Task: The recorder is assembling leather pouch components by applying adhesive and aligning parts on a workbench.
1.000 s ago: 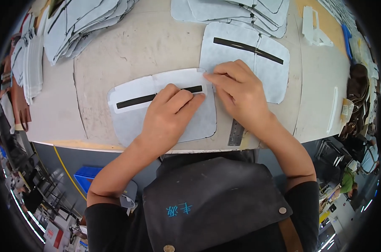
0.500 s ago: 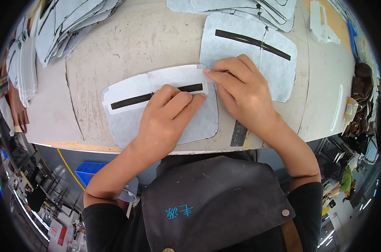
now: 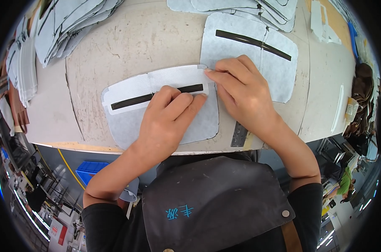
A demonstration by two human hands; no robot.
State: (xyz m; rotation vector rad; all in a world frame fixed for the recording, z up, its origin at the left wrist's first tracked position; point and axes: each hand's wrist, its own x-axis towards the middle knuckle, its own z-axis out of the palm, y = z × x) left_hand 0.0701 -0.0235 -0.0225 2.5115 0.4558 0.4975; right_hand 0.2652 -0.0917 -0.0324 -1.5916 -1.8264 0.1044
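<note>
A light grey fabric panel [image 3: 165, 124] with rounded corners lies at the table's near edge. Along its far side sits a white backing strip [image 3: 133, 85] with a long dark slot [image 3: 131, 101]. My left hand [image 3: 167, 115] rests over the panel, fingers curled together, fingertips pressed on the strip beside the slot's right end. At the strip's upper right corner my right hand [image 3: 243, 92] is closed in a pinch on its edge; the thumb is partly hidden. A second grey panel [image 3: 249, 52] with a similar dark slot lies just beyond my right hand.
Stacked grey panels [image 3: 77, 29] lie far left, and another stack [image 3: 245, 10] at the far edge. White strips [image 3: 27, 69] hang at the left. A metal ruler [image 3: 239, 134] lies near my right wrist. A blue crate [image 3: 91, 170] stands below the table.
Hardly anything differs. Both hands keep their places on the panel and strip, with only a very slight shift.
</note>
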